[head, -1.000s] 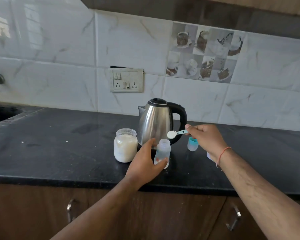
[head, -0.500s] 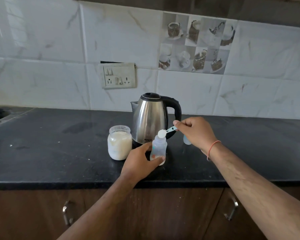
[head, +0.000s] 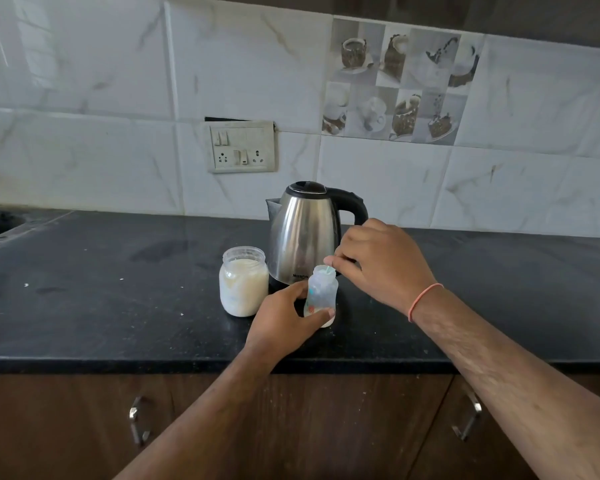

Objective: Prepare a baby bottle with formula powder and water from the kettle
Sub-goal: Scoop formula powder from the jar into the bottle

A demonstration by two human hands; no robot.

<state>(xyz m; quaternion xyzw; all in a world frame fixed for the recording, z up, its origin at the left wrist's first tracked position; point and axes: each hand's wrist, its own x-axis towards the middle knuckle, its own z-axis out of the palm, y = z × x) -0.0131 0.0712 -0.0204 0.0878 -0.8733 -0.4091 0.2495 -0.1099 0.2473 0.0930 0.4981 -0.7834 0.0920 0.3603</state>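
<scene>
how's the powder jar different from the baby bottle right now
The powder jar is wider and squat; the baby bottle is slimmer with a narrower neck. The powder jar is mostly full of pale powder; the baby bottle looks nearly empty. Nothing touches the powder jar; the left hand grips the baby bottle. Both stand upright, lidless, on the counter.

The black counter [head: 101, 306] holds three things close together. A shiny kettle [head: 303, 237] stands at the back, a jar of white powder [head: 243, 281] sits just left of it, and a small baby bottle [head: 321, 295] stands in front.
</scene>
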